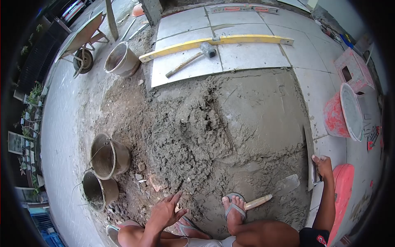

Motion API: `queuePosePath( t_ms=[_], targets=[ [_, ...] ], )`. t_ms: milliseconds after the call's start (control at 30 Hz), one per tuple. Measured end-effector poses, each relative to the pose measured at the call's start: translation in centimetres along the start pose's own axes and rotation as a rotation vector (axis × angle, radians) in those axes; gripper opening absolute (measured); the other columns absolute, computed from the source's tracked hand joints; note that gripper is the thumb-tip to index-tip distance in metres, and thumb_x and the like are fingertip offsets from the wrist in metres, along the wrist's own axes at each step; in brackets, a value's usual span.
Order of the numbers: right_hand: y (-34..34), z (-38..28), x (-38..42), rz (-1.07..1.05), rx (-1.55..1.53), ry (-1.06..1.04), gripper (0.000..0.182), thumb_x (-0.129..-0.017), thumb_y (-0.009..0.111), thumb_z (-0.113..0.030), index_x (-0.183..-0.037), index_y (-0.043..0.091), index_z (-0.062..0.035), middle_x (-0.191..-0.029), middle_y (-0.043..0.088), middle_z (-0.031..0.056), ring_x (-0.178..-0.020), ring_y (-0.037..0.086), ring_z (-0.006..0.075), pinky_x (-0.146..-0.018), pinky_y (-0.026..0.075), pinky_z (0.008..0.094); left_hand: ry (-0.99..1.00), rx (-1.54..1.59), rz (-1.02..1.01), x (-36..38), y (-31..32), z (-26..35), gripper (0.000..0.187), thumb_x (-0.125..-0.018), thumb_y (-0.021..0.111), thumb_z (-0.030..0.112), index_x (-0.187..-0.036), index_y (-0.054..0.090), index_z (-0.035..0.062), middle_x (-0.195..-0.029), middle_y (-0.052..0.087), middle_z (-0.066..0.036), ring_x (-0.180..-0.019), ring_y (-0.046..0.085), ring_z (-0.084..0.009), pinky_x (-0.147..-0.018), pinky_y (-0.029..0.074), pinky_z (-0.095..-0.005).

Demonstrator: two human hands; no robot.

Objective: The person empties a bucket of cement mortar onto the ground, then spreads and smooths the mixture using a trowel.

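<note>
My right hand (pixel 324 166) is closed around the grip of a long, narrow metal trowel (pixel 309 152), which stands along the right edge of the wet mortar (pixel 263 111) against the tiles. Over my left knee, my left hand (pixel 164 212) is held with fingers apart and nothing in it, near the rough mortar heap (pixel 181 144). A small trowel with a wooden handle (pixel 258 202) lies on the mortar beside my sandalled right foot (pixel 235 209). To the right of the heap, the mortar bed is smoothed; nearer my feet it is rough.
Beyond the mortar, a yellow spirit level (pixel 247 39) and a rubber mallet (pixel 193 59) lie on white tiles (pixel 251 57). Buckets (pixel 109 156) stand at left, with a wheelbarrow (pixel 82 39) further back. At right are a tilted red bucket (pixel 339 113), a pink stool (pixel 354 70) and a red case (pixel 343 185).
</note>
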State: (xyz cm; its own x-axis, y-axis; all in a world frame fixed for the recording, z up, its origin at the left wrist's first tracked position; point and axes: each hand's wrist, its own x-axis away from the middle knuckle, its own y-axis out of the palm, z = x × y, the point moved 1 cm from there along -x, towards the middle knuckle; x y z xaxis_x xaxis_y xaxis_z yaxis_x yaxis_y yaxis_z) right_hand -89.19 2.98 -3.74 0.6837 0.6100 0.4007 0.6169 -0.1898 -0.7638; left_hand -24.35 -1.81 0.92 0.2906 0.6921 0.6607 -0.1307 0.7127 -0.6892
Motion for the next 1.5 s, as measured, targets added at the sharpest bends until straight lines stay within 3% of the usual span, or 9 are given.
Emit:
queuePosePath(
  t_ms=[200, 333, 433, 567, 667, 867, 1067, 1300, 1500],
  targets=[
    [3.0, -3.8, 4.1, 0.109, -0.084, -0.270, 0.038, -0.090, 0.078, -0.027, -0.106, 0.071, 0.0075, -0.095, 0.073, 0.0145, -0.091, 0.066, 0.0194, -0.087, 0.051, 0.0328, 0.092, 0.069, 0.094, 1.6, -0.3, 0.9, 0.076, -0.093, 0.068, 0.054, -0.152, 0.045, 0.0114, -0.127, 0.066, -0.024, -0.105, 0.068, -0.0465, -0.087, 0.057, -0.0519],
    [5.8, -9.2, -0.5, 0.248, 0.218, -0.365, 0.046, -0.090, 0.075, -0.036, -0.116, 0.072, 0.0020, -0.112, 0.072, 0.0237, -0.106, 0.069, 0.0389, -0.092, 0.052, 0.0436, 0.064, 0.079, 0.054, 2.3, 0.2, 0.6, 0.079, -0.091, 0.071, 0.053, -0.152, 0.046, 0.0095, -0.128, 0.066, -0.025, -0.106, 0.068, -0.0463, -0.090, 0.057, -0.0512],
    [7.6, -12.2, -5.6, 0.256, 0.341, -0.255, 0.047, -0.092, 0.073, -0.037, -0.119, 0.070, 0.0011, -0.114, 0.072, 0.0240, -0.109, 0.068, 0.0425, -0.093, 0.053, 0.0478, -0.003, 0.037, 0.025, 2.7, 0.5, 0.0, 0.080, -0.090, 0.070, 0.054, -0.153, 0.044, 0.0111, -0.130, 0.064, -0.024, -0.110, 0.066, -0.0447, -0.093, 0.055, -0.0487],
    [11.4, -14.0, -7.8, 0.143, 0.234, -0.231, 0.047, -0.090, 0.074, -0.039, -0.116, 0.071, -0.0006, -0.112, 0.072, 0.0251, -0.109, 0.068, 0.0428, -0.092, 0.053, 0.0487, -0.001, 0.166, 0.132, 3.4, 1.5, -0.6, 0.071, -0.089, 0.077, 0.036, -0.150, 0.050, 0.0106, -0.135, 0.061, -0.028, -0.122, 0.059, -0.0477, -0.099, 0.050, -0.0519],
    [11.8, -15.9, -4.4, -0.088, 0.205, -0.379, 0.045, -0.090, 0.074, -0.039, -0.115, 0.072, -0.0016, -0.111, 0.072, 0.0252, -0.108, 0.068, 0.0427, -0.092, 0.053, 0.0483, -0.029, 0.103, 0.097, 3.4, 2.2, -0.6, 0.073, -0.090, 0.076, 0.042, -0.151, 0.049, 0.0137, -0.137, 0.060, -0.028, -0.121, 0.059, -0.0493, -0.099, 0.050, -0.0526],
    [10.0, -17.6, -11.3, 0.192, 0.166, -0.343, 0.044, -0.090, 0.074, -0.040, -0.109, 0.072, -0.0009, -0.108, 0.073, 0.0246, -0.103, 0.070, 0.0420, -0.089, 0.054, 0.0478, -0.109, 0.155, 0.009, 3.7, 2.5, -0.1, 0.072, -0.092, 0.072, 0.043, -0.154, 0.046, 0.0165, -0.134, 0.062, -0.028, -0.118, 0.062, -0.0471, -0.097, 0.052, -0.0526],
    [9.8, -21.6, -18.4, 0.147, 0.159, -0.155, 0.043, -0.087, 0.076, -0.037, -0.105, 0.073, 0.0018, -0.105, 0.073, 0.0268, -0.101, 0.072, 0.0407, -0.089, 0.055, 0.0474, -0.129, 0.173, 0.032, 4.0, 3.0, -0.6, 0.070, -0.092, 0.073, 0.040, -0.153, 0.046, 0.0157, -0.134, 0.062, -0.028, -0.118, 0.062, -0.0469, -0.097, 0.052, -0.0519],
    [16.2, -24.1, -7.8, -0.148, 0.261, -0.508, 0.044, -0.088, 0.074, -0.034, -0.111, 0.072, 0.0041, -0.109, 0.072, 0.0287, -0.103, 0.070, 0.0440, -0.092, 0.054, 0.0492, -0.054, 0.208, 0.069, 3.6, 4.4, -1.6, 0.070, -0.091, 0.075, 0.034, -0.152, 0.049, 0.0128, -0.134, 0.063, -0.027, -0.118, 0.062, -0.0467, -0.097, 0.052, -0.0501],
    [16.7, -24.4, -6.5, -0.043, 0.431, -0.548, 0.039, -0.095, 0.068, -0.032, -0.114, 0.070, 0.0016, -0.112, 0.071, 0.0267, -0.108, 0.069, 0.0439, -0.092, 0.053, 0.0535, -0.160, 0.260, 0.004, 3.8, 3.7, -1.1, 0.070, -0.091, 0.076, 0.032, -0.151, 0.049, 0.0112, -0.135, 0.063, -0.026, -0.118, 0.064, -0.0444, -0.097, 0.053, -0.0492]
  ],
)
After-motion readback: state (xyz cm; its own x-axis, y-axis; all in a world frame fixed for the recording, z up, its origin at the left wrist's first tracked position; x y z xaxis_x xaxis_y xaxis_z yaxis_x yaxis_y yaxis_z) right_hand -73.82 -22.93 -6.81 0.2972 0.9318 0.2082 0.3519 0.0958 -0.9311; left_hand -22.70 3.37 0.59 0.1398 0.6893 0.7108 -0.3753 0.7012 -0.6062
